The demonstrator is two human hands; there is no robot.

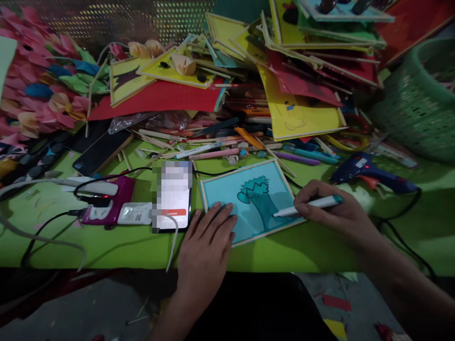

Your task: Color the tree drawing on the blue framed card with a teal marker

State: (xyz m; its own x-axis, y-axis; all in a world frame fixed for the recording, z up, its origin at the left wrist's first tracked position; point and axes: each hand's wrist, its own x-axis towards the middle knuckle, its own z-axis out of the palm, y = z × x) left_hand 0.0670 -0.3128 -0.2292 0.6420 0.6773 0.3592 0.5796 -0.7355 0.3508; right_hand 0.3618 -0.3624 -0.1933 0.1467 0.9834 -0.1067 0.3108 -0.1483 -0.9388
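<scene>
A light blue card [223, 189] edged with thin wooden sticks lies slightly tilted on the green table. It bears a dark-outlined drawing [265, 206] of a trunk with a leafy top, coloured teal. My left hand [209, 232] lies flat with its fingers spread over the card's lower left corner. In my right hand [320, 203] is a white marker [322, 202] with a teal end, pinched between thumb and fingers, its tip at the drawing's trunk. Just left of the card sits a lit phone [174, 196], close to my left fingertips.
A pink power strip [110, 203] with cables is at the left. Behind the card lie pens, sticks and a pile of framed cards [305, 113]. A blue glue gun [373, 173] and a green basket [408, 99] stand at the right. Pink paper pieces [31, 71] fill the back left.
</scene>
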